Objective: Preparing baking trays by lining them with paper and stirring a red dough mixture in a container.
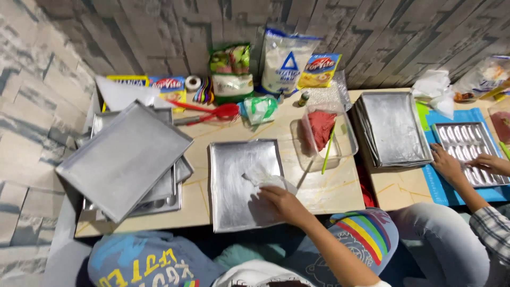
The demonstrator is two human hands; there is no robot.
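Observation:
My right hand (284, 203) presses a crumpled white sheet (263, 178) onto the inside of a shallow square metal baking tray (234, 175) that lies flat on the light table in front of me. The hand rests on the tray's right half, near its front edge. My left hand is out of view. Just right of the tray stands a clear plastic tub (340, 151) holding a red mass (321, 127), with a green stick (328, 151) leaning in it.
A stack of metal trays (125, 159) sits at the left, the top one askew. More stacked trays (393, 127) lie at the right. Another person's hands (449, 165) touch a moulded pan (465, 141) on a blue mat. Bags, red tongs (212, 112) and packets line the back wall.

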